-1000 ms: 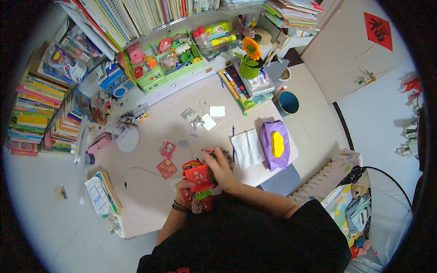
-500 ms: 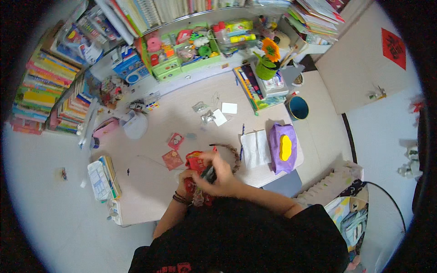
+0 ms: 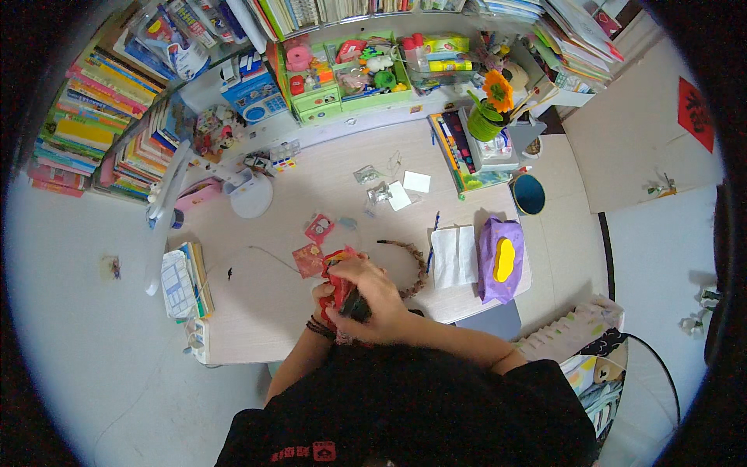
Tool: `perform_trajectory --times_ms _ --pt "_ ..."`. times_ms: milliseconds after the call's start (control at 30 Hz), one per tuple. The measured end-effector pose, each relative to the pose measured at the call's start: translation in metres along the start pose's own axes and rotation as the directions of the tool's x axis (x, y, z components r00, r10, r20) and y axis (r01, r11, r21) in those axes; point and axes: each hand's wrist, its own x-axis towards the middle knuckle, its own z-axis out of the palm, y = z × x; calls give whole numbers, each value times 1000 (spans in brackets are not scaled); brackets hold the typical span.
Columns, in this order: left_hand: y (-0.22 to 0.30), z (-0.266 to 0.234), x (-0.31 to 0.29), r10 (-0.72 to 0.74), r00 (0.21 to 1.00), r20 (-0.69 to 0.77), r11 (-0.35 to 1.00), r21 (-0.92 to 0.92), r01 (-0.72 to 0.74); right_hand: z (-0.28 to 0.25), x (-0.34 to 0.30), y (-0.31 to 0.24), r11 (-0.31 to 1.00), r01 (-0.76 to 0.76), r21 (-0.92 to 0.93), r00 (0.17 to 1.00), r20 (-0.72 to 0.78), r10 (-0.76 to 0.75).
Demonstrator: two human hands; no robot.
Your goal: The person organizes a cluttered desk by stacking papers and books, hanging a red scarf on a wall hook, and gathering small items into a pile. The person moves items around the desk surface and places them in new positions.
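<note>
Both hands are close together over the near edge of the desk (image 3: 257, 311). My left hand (image 3: 322, 303), a dark bracelet at its wrist, grips a red, bag-like thing (image 3: 339, 286) with a pinkish top; its exact kind is unclear. My right hand (image 3: 380, 297) reaches over it, fingers bent around a dark, blackish object (image 3: 357, 308) that is mostly covered by the palm. Just beyond the hands lie a reddish square card (image 3: 309, 261) and a pink-red card (image 3: 319, 228). A brown ruffled headband (image 3: 417, 265) curves to the right of my right hand.
White paper towel (image 3: 455, 257), a blue pen (image 3: 432, 243) and a purple wipes pack (image 3: 499, 268) lie to the right. White cards (image 3: 417, 181) and small clear packets (image 3: 379, 192) are farther back. A desk lamp (image 3: 250, 194) and stacked books (image 3: 187, 280) stand left.
The view has shifted, so the desk sits farther right in the picture. My right hand has come lower over the red thing, its fingers now across it. Both hands stay together.
</note>
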Motion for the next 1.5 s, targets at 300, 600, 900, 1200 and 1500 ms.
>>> perform_trajectory --times_ms 300,600,900,1200,1500 --pt "12 33 -10 51 994 96 997 -68 -44 7 -2 24 938 -99 -331 990 -126 60" --pt "-5 -34 -23 -91 958 -273 996 -14 91 10 -16 36 963 30 -268 999 -19 -37" --pt "12 23 -18 -187 982 -5 982 -37 187 6 -25 35 821 -214 -530 974 -46 224" --pt "16 31 -6 -173 983 -68 983 -75 168 17 8 33 661 -137 -738 962 59 265" --pt "25 -17 -4 -16 998 -54 991 -131 9 32 13 116 876 -277 -394 924 140 355"
